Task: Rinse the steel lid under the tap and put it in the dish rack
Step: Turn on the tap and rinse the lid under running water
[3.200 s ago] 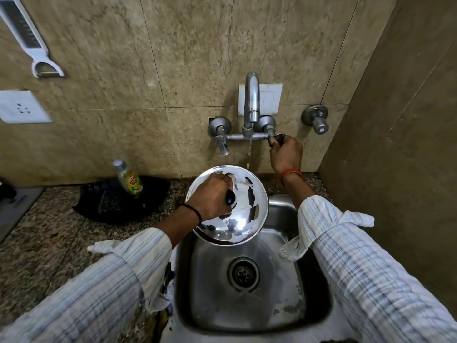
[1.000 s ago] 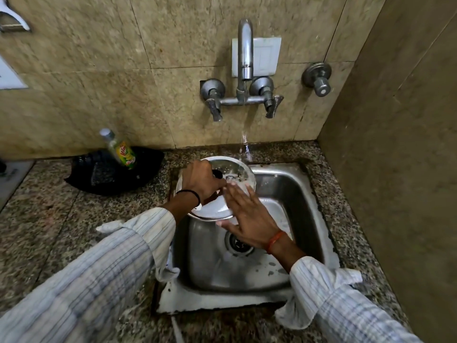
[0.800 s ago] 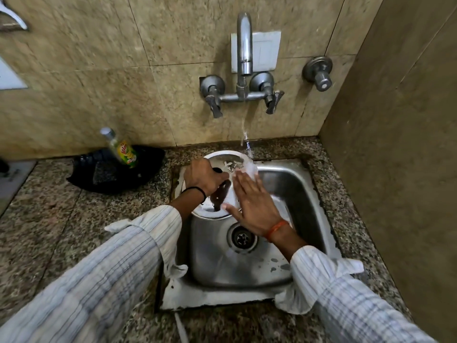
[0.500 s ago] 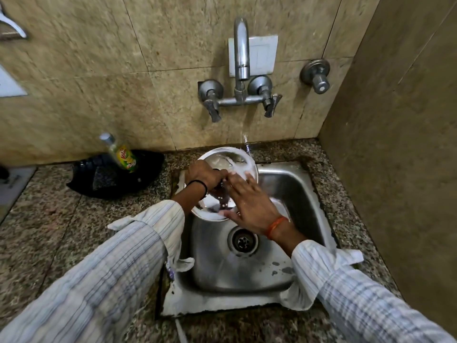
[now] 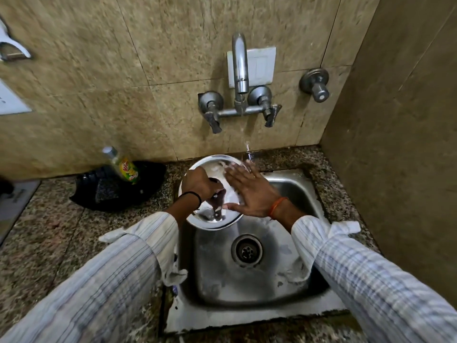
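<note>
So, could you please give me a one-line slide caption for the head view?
Left hand grips round steel lid over steel sink; open right hand rubs it under running tap.

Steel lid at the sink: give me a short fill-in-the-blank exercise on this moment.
1. The left hand grips the steel lid by its black ____.
2. The right hand lies ____ against the lid, fingers spread.
3. Water from the tap lands on the lid's ____ edge.

Missing words: knob; flat; far
</note>
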